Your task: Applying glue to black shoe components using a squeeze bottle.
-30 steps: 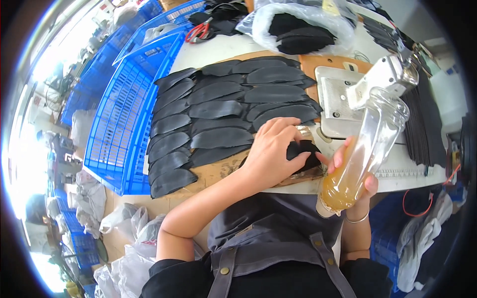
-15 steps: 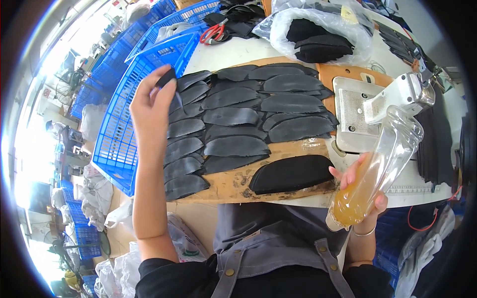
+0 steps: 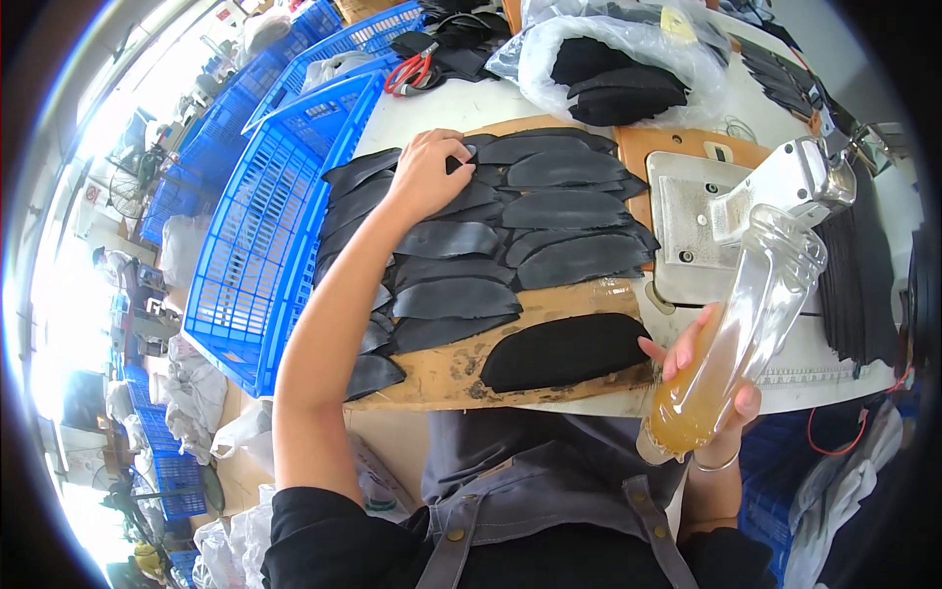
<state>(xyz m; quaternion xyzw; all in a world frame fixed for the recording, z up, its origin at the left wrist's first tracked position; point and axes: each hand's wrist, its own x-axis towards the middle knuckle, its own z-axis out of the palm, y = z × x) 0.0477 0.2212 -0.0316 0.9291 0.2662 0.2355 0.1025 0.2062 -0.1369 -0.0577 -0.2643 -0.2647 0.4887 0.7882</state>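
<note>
Head view: left hand (image 3: pixel 424 179) stretched forward; right hand (image 3: pixel 732 424) gripping tilted bottle (image 3: pixel 738 319).

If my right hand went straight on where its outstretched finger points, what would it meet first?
Probably the black curved piece on the cardboard, just left of the right hand; depth is unclear, so it might pass above.

Right fingers (image 3: pixel 684 348) around bottle (image 3: pixel 731 334), overlapping black pieces (image 3: pixel 457 298)

White glare burns out my left side.
Highlights streak the bottle (image 3: pixel 728 334) I grip; fisheye bends outer edges toward a black rim.
</note>
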